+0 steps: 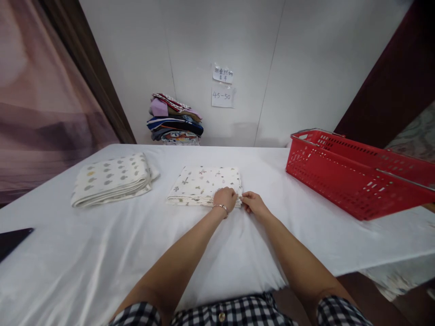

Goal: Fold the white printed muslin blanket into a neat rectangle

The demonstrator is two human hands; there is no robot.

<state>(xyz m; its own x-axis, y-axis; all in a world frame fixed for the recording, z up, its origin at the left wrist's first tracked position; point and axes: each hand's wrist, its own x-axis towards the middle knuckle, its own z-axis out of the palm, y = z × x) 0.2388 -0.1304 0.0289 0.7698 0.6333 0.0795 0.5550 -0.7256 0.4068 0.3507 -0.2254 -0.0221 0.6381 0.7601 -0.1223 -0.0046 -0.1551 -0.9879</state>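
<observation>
A folded white cloth [204, 181] with small plant-like prints lies flat in the middle of the table, its layered edge facing me. My left hand [224, 199], with a bracelet at the wrist, rests on its near right corner, fingers curled in and partly hidden. Just right of it, my right hand [253, 202] pinches the cloth's right edge at that same corner. To the left lies another folded white cloth [110, 176] with grey prints and one yellow print; neither hand touches it.
A red plastic basket [340, 176] with metal handles stands on the right of the white-covered table [136, 253]. A stack of folded fabrics [175, 120] is at the back by the wall. Handwritten paper signs [223, 97] hang above. A dark flat object [13, 240] lies at the left edge.
</observation>
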